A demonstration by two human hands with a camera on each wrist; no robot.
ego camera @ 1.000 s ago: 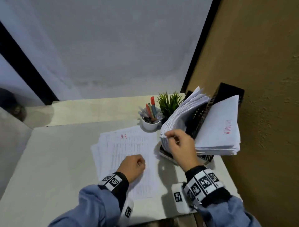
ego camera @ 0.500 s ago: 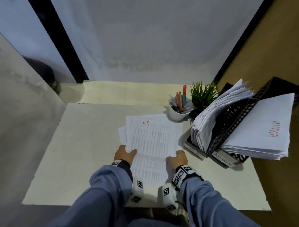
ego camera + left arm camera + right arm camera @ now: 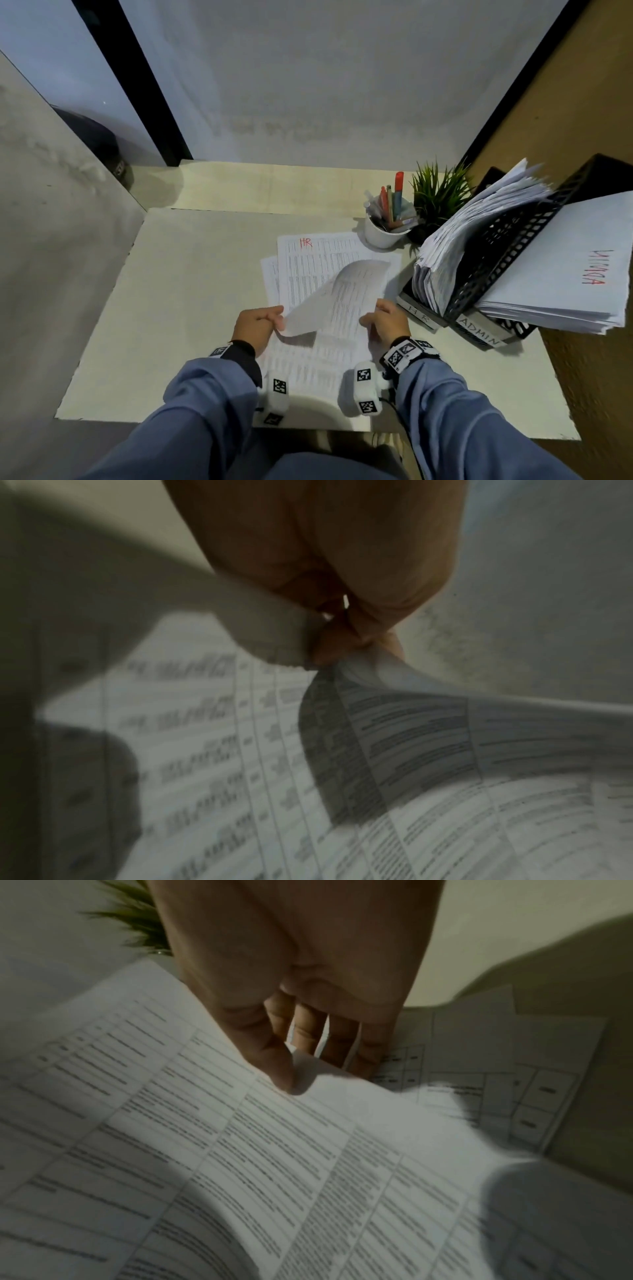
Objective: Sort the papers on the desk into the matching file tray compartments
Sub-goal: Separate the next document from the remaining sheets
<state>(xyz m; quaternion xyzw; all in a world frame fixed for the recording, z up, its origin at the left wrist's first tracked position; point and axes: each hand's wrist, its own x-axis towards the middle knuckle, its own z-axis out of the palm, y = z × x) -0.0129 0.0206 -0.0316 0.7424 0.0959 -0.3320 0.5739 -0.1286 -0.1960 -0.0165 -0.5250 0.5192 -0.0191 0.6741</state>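
A stack of printed papers [image 3: 318,270] lies mid-desk, its visible sheet marked "HR" in red. One sheet [image 3: 346,294] is raised off the stack and curls up and away from me. My left hand [image 3: 275,320] pinches its near left corner; in the left wrist view the fingertips [image 3: 329,647] are closed on the paper edge. My right hand [image 3: 368,320] holds the near right corner, thumb [image 3: 284,1074] on top, the other fingers beneath. The black file tray [image 3: 507,260] stands at the right with compartments labelled HR [image 3: 419,313] and ADMIN [image 3: 479,334], both full of paper.
A white cup of pens [image 3: 385,229] and a small green plant [image 3: 438,198] stand just behind the stack, next to the tray. A brown wall [image 3: 582,102] runs along the right. Bare desk [image 3: 188,308] stretches left of the papers.
A second ago my right hand was at the tray's HR papers and my left fist lay on the stack. Both hands came to the stack's near edge and lifted one sheet.
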